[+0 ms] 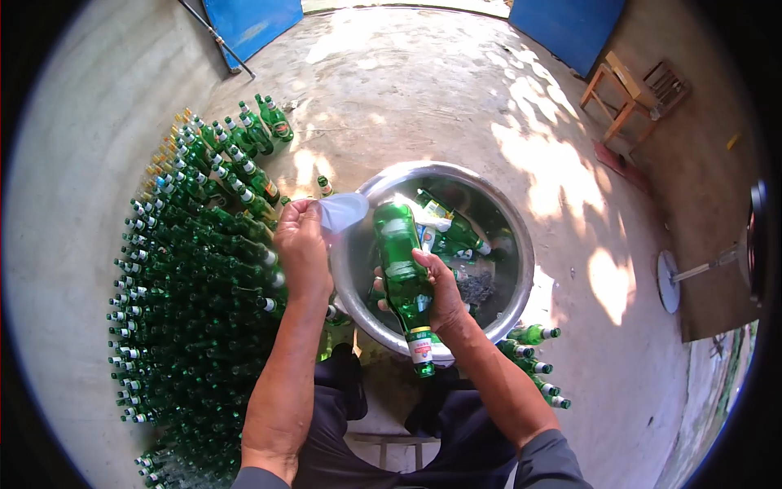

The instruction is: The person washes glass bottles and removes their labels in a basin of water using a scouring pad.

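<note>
My right hand (440, 289) is wrapped around a green glass bottle (399, 253), holding it over the near part of a wide metal basin (521, 310). The bottle's neck points down toward me and bears a small white and red neck label; pale patches show on its body. Left of it, my left hand (303, 244) pinches a whitish, oval bottle label (344, 210) above the basin's left rim. In the basin's water lie more green bottles (463, 232), loose white paper pieces (428, 215) and a grey, mesh-like scrubber (476, 287).
A dense crowd of standing green bottles (204, 285) fills the floor on the left. Several bottles (533, 367) lie right of the basin. Further right are a wooden chair (623, 94) and a stand fan (669, 281). Blue doors (252, 28) stand at the back.
</note>
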